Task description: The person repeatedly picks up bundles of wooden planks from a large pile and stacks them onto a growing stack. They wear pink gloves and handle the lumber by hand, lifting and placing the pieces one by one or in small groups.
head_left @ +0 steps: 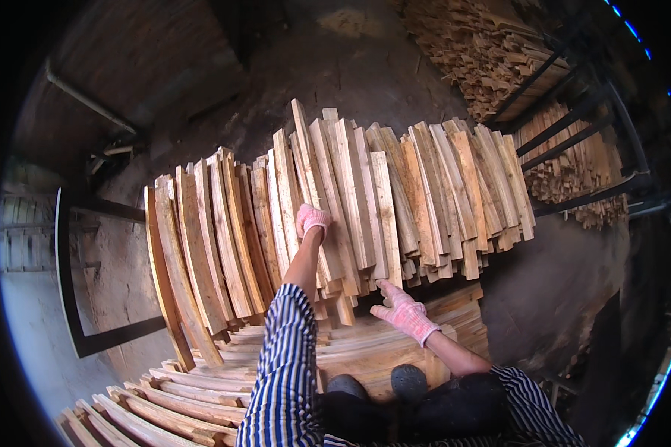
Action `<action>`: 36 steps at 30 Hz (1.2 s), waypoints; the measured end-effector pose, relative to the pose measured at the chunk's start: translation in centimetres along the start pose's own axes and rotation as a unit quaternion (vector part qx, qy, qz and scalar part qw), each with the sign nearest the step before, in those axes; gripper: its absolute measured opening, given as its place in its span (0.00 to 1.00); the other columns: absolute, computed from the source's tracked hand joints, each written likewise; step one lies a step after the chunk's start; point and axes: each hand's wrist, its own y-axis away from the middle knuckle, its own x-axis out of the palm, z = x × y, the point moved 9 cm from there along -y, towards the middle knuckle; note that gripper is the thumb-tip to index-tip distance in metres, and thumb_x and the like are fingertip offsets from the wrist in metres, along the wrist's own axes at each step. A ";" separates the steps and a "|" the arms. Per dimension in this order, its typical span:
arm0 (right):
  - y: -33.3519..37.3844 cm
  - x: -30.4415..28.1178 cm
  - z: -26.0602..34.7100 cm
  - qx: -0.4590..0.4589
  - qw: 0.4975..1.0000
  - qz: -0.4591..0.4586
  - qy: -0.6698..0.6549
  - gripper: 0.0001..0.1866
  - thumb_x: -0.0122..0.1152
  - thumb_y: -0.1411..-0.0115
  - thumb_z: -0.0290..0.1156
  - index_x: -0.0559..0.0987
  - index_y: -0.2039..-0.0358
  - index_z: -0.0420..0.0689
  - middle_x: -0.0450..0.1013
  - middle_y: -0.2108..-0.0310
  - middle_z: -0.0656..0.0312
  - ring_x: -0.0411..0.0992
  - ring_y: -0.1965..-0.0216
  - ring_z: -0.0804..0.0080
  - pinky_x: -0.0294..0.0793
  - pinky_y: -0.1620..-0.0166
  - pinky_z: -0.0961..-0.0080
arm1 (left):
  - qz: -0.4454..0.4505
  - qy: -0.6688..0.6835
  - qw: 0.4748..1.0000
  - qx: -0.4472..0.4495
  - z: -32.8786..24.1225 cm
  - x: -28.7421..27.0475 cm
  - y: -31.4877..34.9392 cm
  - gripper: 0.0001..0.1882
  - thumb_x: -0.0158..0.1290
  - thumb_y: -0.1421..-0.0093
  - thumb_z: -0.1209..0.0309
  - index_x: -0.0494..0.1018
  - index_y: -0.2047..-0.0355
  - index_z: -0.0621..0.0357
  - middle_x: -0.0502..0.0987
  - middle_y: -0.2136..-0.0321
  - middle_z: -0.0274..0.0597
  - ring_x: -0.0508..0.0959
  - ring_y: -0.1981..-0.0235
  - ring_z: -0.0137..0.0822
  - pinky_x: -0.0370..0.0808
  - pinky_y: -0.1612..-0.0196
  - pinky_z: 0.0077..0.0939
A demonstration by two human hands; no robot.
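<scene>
A wide row of rough, pale wooden slats lies side by side in front of me, stacked in layers. My left hand, in a pink-and-white glove, is closed on one wooden slat, whose far end sticks out beyond most of the row. Its fingers are partly hidden by the back of the hand. At the near ends of the slats is my right hand, gloved the same way. Its fingers are spread, with the tips at the end of another slat; nothing shows inside its palm.
More slats lie crosswise at the lower left, beside flat boards near my shoes. Black metal frames flank the row, the right one before large wood piles. A pipe runs along the far left.
</scene>
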 end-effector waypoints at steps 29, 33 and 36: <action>-2.5 -5.3 -1.4 0.068 0.990 -0.022 -0.118 0.40 0.74 0.45 0.42 0.66 0.37 0.40 0.76 0.65 0.62 0.70 0.78 0.81 0.67 0.79 0.80 | -0.099 0.788 0.607 0.005 -3.2 15.3 14.3 0.39 0.67 0.46 0.72 0.61 0.37 0.68 0.70 0.42 0.62 0.75 0.44 0.45 0.74 0.40 0.33; -7.1 -2.8 -0.9 0.081 0.991 -0.002 -0.107 0.58 0.79 0.52 0.50 0.54 0.32 0.34 0.66 0.47 0.45 0.65 0.50 0.62 0.66 0.50 0.68 | 0.020 0.966 0.259 0.006 -8.1 14.5 18.1 0.32 0.63 0.43 0.73 0.63 0.41 0.66 0.74 0.50 0.55 0.78 0.53 0.42 0.81 0.46 0.31; -8.3 -0.6 -1.9 0.151 0.967 0.060 -0.198 0.74 0.83 0.59 0.47 0.37 0.29 0.31 0.48 0.29 0.35 0.45 0.26 0.48 0.45 0.26 0.62 | -0.172 0.762 0.620 0.073 -10.4 12.2 23.0 0.27 0.63 0.44 0.71 0.68 0.45 0.65 0.78 0.60 0.50 0.80 0.57 0.41 0.82 0.51 0.34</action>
